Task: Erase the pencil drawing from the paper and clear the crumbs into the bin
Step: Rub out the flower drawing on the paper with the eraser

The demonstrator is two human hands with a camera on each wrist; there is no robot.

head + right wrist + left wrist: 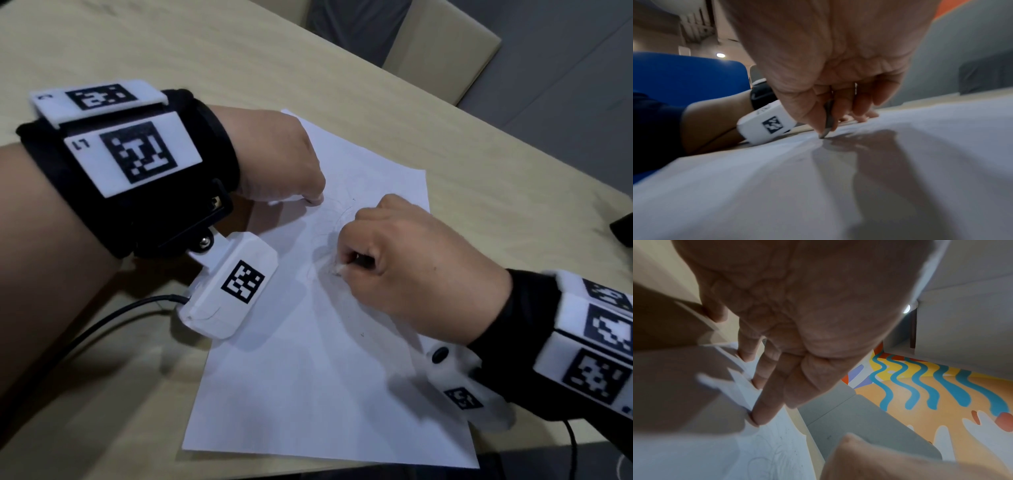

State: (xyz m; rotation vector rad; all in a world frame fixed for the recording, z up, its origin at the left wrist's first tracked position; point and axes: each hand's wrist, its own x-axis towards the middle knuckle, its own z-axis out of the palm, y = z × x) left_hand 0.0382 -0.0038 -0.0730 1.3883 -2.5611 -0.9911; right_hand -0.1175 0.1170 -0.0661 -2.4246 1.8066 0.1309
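Right hand (407, 270) pinches, apparently, eraser (828, 120) mid-paper (308, 377).

Your left hand (274, 161) lies palm down, straight fingers (764, 410) pressing downward; your right hand (411, 260) is curled, thumb and fingers pinching a small object, tip held low; both wrists wear black bands.

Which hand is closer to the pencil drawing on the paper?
Right. The right hand is over the drawing, rubbing it with a pinched eraser. The left hand presses the paper just beyond the drawing's far edge.
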